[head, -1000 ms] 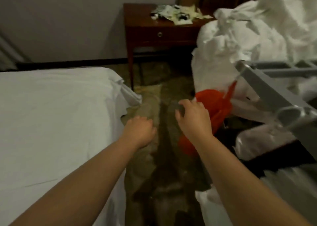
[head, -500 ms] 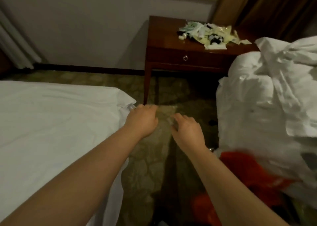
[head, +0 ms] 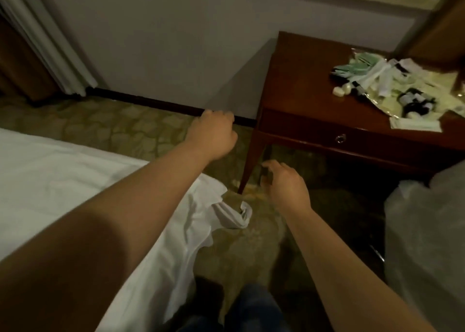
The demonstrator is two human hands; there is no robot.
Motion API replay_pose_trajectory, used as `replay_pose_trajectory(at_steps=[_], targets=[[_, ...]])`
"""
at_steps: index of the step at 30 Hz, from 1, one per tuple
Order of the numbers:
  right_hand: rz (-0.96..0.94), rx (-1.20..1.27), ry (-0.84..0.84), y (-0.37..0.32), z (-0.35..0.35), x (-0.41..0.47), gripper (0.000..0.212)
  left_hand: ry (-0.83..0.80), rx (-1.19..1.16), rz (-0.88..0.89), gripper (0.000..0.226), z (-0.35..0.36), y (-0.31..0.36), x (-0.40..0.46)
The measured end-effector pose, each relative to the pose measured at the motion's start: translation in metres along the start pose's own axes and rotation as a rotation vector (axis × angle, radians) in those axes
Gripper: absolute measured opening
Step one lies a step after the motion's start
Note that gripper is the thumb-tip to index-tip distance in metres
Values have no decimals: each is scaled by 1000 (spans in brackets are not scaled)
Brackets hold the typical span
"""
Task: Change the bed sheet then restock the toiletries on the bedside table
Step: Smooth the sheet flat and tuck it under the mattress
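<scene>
two bare hands out over carpet, between bed and bedside table.
left hand (head: 214,135): fingers curled under, empty, raised above the floor near the table leg. right hand (head: 284,183): fingers loosely bent and spread, holding nothing. bed sheet (head: 63,180): white, on the mattress at left, loose corner hanging to the carpet (head: 141,127). toiletries (head: 392,90): scattered packets and small bottles on the bedside table (head: 302,80), at right. white linen heap (head: 427,231): lower right.

A white bed sheet (head: 75,180) covers the mattress left of the dark wooden bedside table (head: 302,80), its corner hanging loose by the table's leg; toiletries (head: 392,90) lie scattered on the table's right half
</scene>
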State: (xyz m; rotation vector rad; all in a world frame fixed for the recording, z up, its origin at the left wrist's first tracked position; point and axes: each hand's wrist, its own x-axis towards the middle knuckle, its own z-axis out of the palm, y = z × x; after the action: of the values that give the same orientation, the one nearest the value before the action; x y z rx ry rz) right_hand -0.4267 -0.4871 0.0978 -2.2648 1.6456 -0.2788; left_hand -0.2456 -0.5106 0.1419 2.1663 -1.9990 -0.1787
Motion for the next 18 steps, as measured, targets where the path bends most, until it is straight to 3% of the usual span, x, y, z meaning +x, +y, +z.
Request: replay_pose_trajectory(at_steps=[4,10,18], targets=[[-85,15,8,6,-7,105,36,-50,10,-31,34,16,-20,84],[-393,12,45,-25,-32,298,36,-152,7,-216,24,50,-52,191],[-582,-26,-138,-96,4,447,28,-4,65,-456,35,-5,-153,304]])
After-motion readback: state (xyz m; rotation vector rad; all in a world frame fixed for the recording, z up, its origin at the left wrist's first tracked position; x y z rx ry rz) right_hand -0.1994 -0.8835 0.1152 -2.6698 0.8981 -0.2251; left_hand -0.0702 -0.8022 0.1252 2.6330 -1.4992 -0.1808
